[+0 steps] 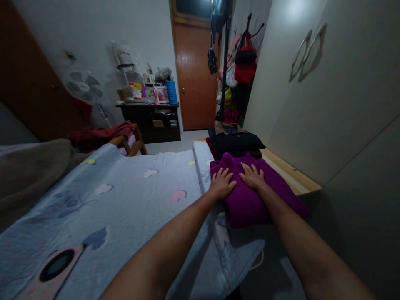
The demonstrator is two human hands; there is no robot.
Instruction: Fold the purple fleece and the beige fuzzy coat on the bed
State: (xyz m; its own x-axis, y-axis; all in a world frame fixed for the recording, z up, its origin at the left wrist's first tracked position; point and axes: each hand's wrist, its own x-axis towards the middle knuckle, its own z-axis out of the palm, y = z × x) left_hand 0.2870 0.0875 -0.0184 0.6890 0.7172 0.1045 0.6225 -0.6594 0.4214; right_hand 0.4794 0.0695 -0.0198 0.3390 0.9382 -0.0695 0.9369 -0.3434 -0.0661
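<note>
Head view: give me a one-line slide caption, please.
Left hand and right hand lie spread on a purple garment, with dark folded clothes just beyond it.

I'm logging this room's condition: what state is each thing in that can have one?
Purple fuzzy garment: folded over
Left hand: open, palm down on the purple fuzzy garment
Right hand: open, palm down on it too
Black garment with brown collar: folded
Pale-blue patterned cover: spread, one corner hanging
Orange-brown wooden door: shut
White wardrobe doors: shut
White standing fan: blades look motionless
Red-and-black bag: hanging
</note>
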